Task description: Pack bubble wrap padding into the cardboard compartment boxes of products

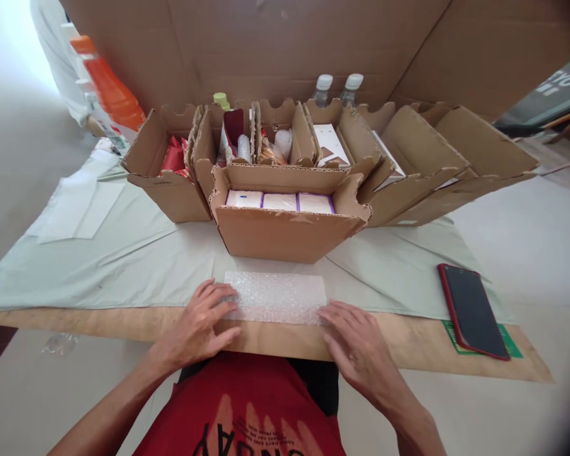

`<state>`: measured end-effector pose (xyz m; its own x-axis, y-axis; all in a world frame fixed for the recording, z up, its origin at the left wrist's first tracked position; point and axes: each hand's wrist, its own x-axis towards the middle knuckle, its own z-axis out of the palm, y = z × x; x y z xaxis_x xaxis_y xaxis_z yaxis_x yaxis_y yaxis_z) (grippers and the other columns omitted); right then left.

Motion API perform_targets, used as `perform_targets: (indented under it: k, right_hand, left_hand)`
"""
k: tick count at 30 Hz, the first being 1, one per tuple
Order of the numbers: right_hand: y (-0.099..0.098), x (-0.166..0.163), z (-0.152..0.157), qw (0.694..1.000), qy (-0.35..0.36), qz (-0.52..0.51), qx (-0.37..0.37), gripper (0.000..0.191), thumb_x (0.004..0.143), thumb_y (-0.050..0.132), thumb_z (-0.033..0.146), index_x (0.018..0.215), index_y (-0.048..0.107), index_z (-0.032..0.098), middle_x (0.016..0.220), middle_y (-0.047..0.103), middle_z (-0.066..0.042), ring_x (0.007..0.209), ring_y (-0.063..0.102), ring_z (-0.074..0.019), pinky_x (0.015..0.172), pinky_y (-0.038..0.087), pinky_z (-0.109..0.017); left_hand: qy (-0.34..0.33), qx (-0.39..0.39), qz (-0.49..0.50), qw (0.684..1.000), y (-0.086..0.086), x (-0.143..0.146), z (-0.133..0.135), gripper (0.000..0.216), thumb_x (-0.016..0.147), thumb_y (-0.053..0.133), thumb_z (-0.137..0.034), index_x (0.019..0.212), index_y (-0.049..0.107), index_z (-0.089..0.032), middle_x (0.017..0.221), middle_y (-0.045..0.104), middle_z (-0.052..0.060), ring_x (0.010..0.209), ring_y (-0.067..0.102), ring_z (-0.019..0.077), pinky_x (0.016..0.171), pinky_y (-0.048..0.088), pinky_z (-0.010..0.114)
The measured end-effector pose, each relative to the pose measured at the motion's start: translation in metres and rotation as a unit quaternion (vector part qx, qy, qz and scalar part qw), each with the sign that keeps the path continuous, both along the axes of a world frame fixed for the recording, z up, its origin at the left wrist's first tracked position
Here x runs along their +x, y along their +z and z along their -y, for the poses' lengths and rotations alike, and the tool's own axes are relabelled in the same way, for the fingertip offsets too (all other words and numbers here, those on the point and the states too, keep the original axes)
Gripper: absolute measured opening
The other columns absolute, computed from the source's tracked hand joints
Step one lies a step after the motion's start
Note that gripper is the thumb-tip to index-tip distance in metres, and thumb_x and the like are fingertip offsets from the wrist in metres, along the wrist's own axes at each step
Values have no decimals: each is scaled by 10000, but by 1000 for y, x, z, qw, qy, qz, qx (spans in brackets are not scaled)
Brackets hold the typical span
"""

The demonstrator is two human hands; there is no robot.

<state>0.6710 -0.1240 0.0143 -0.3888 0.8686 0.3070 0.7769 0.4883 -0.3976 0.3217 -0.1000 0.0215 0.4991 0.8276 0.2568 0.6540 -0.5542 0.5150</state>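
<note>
A clear sheet of bubble wrap (pixel 278 296) lies flat along the table's front edge, partly over the cloth and partly over bare wood. My left hand (pixel 205 320) rests at its left end, fingers stretched and fingertips touching the plastic. At the right end, my right hand (pixel 356 335) lies with its fingers extended over the corner. Neither hand grips anything. Just behind the wrap stands a cardboard box (pixel 270 237) holding three white packs with purple edges (pixel 279 201).
Behind stands a row of open cardboard bins (pixel 285 120), some with packets and white boxes. A red-cased phone (pixel 475 310) lies at right. White sheets (pixel 80 202) and an orange-capped bottle (pixel 111 85) are at left. Two white-capped bottles (pixel 353 88) stand behind the bins.
</note>
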Motion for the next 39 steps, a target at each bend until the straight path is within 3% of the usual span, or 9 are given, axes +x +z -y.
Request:
perform_targets:
  k: [4,10,13,17,20,24,28,34,39]
  right_hand:
    - [7,-19,-13,997,-57,-39,40,232,986,529,241,1175,663,232,1135,743,-83,1117,674,-274,930,519,-454]
    - [3,-113,-50,996,87,-9,-24,331,951,504,136,1223,682,198,1375,654,-127,1287,588,-286,1034,510,-490]
    - [-22,-84,-43,996,82,23,-27,331,976,534,226,1277,667,210,1412,637,-111,1325,569,-301,1040,507,-500]
    - [-37,13,-19,987,-158,7,39,318,1030,457,342,1178,699,199,1265,717,-129,1232,637,-314,995,507,-515]
    - [-32,40,-17,973,-220,1,66,335,1026,459,389,1162,689,188,1188,743,-132,1165,671,-300,968,507,-478]
    - [-32,4,-38,985,-160,48,46,431,1004,469,457,1273,637,165,1322,684,-161,1244,622,-338,933,504,-486]
    - [-35,-24,-50,989,-139,50,28,312,997,461,402,992,685,185,1355,661,-163,1254,609,-356,907,511,-490]
    - [-30,-27,-30,975,-168,-136,-49,233,980,514,401,961,663,223,947,777,-65,804,739,-220,725,590,-346]
    - [3,-18,-15,953,-178,-232,-80,371,934,633,440,1226,661,212,1048,789,-63,890,777,-201,756,629,-250]
  left_hand:
    - [135,-85,176,971,12,14,-4,113,909,606,-232,957,707,-219,1042,740,84,1022,705,237,867,593,385]
    - [200,-257,309,893,8,52,-32,191,821,652,-290,973,710,-191,937,716,54,767,677,160,635,566,264]
    - [233,-334,340,848,-5,47,-44,240,804,646,-360,945,682,-169,878,708,53,697,676,157,581,567,267]
    - [214,-397,361,816,-7,35,-51,285,802,666,-411,942,675,-163,904,708,66,735,696,168,630,593,295]
    - [211,-365,312,851,0,36,-46,239,843,613,-383,944,675,-175,827,691,42,687,664,159,608,569,290]
    - [220,-151,138,954,2,35,-33,211,907,534,-296,1017,681,-193,927,689,59,727,638,171,640,547,302]
    - [222,-11,-27,975,-13,30,-28,150,853,593,-256,948,685,-186,990,681,110,892,631,273,817,557,440]
    - [223,-89,85,967,-20,41,-18,95,806,509,-139,771,569,-206,905,681,67,810,647,215,716,537,338]
    - [222,-200,247,922,28,28,5,353,910,610,-268,1261,619,-229,660,617,-52,526,562,123,497,458,222]
